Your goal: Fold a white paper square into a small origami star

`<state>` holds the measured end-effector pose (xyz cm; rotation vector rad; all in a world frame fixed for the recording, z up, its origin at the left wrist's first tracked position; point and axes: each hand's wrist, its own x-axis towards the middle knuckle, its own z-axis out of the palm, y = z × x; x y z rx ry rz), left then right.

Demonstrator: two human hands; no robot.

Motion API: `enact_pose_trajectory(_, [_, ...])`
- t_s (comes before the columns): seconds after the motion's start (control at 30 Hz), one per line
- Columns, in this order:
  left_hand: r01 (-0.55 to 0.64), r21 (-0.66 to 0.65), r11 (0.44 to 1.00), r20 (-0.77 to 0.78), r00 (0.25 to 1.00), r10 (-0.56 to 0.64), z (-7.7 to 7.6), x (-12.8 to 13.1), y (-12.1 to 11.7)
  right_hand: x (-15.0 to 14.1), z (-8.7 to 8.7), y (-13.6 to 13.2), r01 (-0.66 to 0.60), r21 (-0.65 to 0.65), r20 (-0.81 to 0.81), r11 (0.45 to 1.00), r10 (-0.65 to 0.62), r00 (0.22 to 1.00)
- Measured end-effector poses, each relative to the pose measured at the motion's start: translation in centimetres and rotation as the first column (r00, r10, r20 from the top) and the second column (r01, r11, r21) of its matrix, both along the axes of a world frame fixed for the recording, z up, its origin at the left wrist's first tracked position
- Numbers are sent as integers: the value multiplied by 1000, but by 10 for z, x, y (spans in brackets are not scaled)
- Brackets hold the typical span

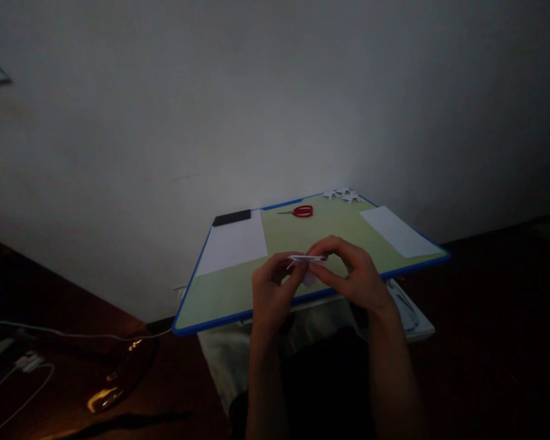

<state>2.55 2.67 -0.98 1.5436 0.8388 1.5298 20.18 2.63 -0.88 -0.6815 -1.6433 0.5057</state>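
Above the near part of a pale green board (229, 299) with a blue rim, my left hand (275, 287) and my right hand (351, 275) meet at a small folded white paper piece (306, 260). Both hands pinch it between thumb and fingers, one at each side. Its fine folds are too small and dim to make out. Beyond the hands lie scissors (302, 211) with red handles, their blades toward the left. At the far right corner sits a small heap of folded white paper pieces (343, 194).
On the board's left lies a white sheet (236, 244) with a dark flat rectangular object (231, 218) at its top edge. White paper (398, 232) lies along the right side. A pale wall (275, 110) stands behind. A white cable (82, 335) runs at lower left.
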Motion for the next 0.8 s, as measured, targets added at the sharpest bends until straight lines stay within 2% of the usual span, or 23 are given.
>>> enact_pose_trajectory(0.17, [0, -5, 1000, 8, 1000, 0, 1, 0, -2, 0, 3, -2, 21, 85, 11, 996, -22, 1000])
enact_pose_trajectory(0.27, [26, -65, 998, 42, 999, -23, 3, 1, -1, 0, 3, -2, 26, 159, 32, 987, -32, 999])
enact_pose_trajectory(0.43, [114, -176, 978, 15, 993, -113, 4, -1, 0, 1, 2, 0, 62, 209, 59, 976, -75, 995])
enact_pose_trajectory(0.57, [149, -201, 968, 35, 989, -145, 3, -2, 1, 3, -1, 2, 103, 207, 20, 973, -110, 994])
enact_pose_trajectory(0.8, [61, -197, 978, 55, 997, -51, 3, 4, 1, 6, 0, 1, 107, 106, 61, 989, -114, 992])
